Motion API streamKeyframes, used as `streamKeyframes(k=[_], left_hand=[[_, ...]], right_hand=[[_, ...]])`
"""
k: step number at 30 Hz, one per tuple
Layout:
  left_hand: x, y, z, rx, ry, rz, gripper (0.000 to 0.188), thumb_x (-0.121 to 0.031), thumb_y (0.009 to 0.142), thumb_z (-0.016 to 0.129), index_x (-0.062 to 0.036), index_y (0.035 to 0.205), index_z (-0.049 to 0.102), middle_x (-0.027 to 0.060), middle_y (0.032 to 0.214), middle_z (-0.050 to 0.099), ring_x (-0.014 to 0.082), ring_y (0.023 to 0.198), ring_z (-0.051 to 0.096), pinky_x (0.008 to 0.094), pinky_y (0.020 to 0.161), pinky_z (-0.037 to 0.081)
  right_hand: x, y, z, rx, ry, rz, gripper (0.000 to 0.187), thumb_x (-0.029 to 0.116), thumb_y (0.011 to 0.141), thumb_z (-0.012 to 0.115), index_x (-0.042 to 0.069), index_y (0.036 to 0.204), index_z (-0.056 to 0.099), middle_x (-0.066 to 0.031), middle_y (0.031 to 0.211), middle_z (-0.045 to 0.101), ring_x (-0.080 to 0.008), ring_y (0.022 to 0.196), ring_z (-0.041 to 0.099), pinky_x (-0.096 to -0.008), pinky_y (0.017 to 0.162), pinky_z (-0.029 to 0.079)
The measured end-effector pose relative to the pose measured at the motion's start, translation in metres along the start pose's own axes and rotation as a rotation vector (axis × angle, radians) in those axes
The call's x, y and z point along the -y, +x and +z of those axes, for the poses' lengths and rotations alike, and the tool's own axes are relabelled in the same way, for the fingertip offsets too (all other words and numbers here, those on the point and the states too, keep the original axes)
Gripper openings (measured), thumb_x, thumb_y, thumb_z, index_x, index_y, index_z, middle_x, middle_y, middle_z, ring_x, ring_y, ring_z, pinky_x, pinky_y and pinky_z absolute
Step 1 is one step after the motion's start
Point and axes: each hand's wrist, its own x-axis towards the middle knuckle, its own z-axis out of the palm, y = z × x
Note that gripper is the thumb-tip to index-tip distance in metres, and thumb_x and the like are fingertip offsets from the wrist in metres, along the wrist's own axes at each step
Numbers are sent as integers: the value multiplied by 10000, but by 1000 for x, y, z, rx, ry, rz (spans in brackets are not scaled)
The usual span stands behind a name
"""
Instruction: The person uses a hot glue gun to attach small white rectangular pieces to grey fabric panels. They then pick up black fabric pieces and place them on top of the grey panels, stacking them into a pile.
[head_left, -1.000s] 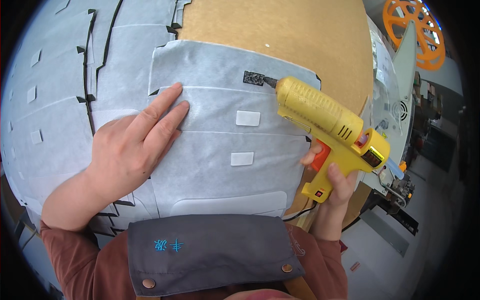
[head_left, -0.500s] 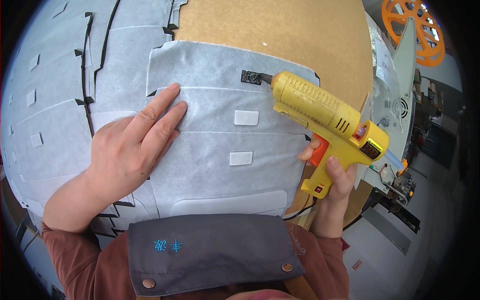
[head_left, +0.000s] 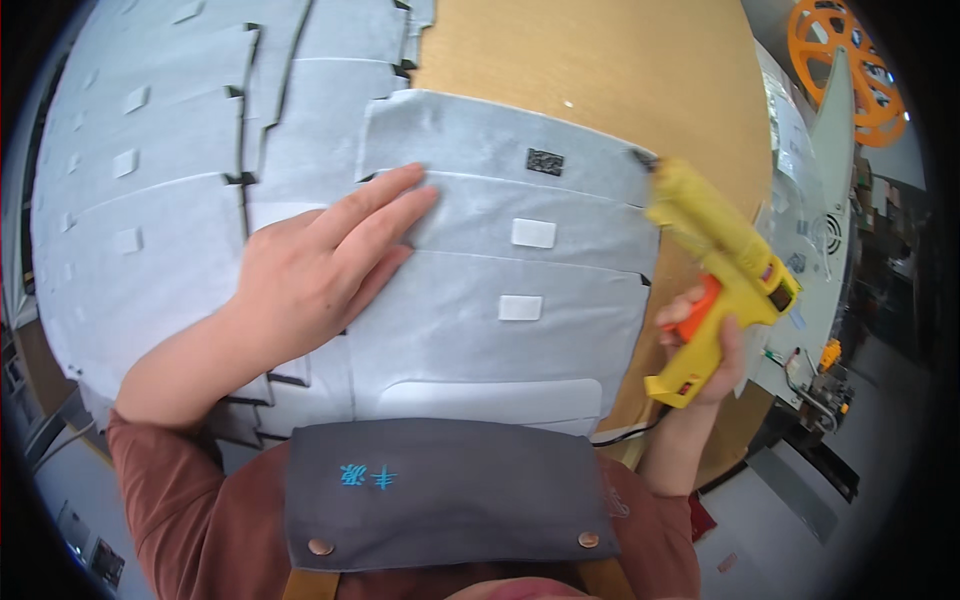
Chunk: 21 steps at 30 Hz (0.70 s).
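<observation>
My right hand (head_left: 705, 345) is wrapped round the handle of a yellow hot glue gun (head_left: 705, 225), its fingers at the orange trigger. The gun's dark nozzle hangs by the right edge of a pale grey fabric panel (head_left: 460, 285). On the panel's upper part sits a black, rough-textured rectangular patch (head_left: 545, 162), apart from the nozzle. Below it are two white rectangular patches, an upper one (head_left: 533, 233) and a lower one (head_left: 520, 308). My left hand (head_left: 310, 280) lies on the panel to the left of these, fingers stretched out and holding nothing.
More grey panels (head_left: 150, 205) with white patches overlap on the left. A brown board (head_left: 590, 55) lies beyond. On the right stands a pale machine (head_left: 815, 220) with an orange reel (head_left: 850, 70). The gun's black cord (head_left: 635, 432) runs along the near edge.
The glue gun has moved right, taking its nozzle off the black patch to the panel's right edge. My left hand stays on the panel; the whole view has shifted.
</observation>
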Motion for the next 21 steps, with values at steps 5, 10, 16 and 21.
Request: streamKeyframes(k=[5, 10, 16, 21], left_hand=[[-26, 2, -49, 189, -949, -517, 672, -12, 787, 575, -66, 1444, 445, 87, 1191, 620, 77, 637, 468, 191, 568, 415], [-57, -11, -55, 125, -1711, -705, 970, 0, 591, 446, -57, 1544, 278, 140, 1282, 541, 172, 1045, 615, 272, 900, 531], [-87, -34, -45, 81, -1892, -663, 970, 56, 588, 406, -38, 1542, 257, 169, 1359, 512, 280, 1287, 539, 354, 1070, 481], [-105, -46, -32, -31, -2125, -711, 747, 125, 764, 375, -29, 1493, 339, 147, 1342, 521, 285, 1272, 541, 374, 1075, 478]], right_hand=[[15, -16, -49, -116, 355, -26, 435, 338, 1041, 435, -13, 1296, 467, -130, 1067, 605, -259, 970, 641, -298, 674, 548], [15, -49, -75, -326, 385, -15, 417, 340, 1030, 480, 9, 1284, 490, -127, 1086, 614, -227, 948, 665, -287, 626, 567], [14, -61, -65, -594, 71, 82, 416, 367, 1011, 550, 3, 1212, 542, -131, 956, 660, -218, 797, 678, -262, 568, 549], [14, -73, -86, -655, -805, 114, 415, 424, 981, 606, 10, 981, 633, -88, 773, 650, -186, 656, 623, -315, 607, 491]])
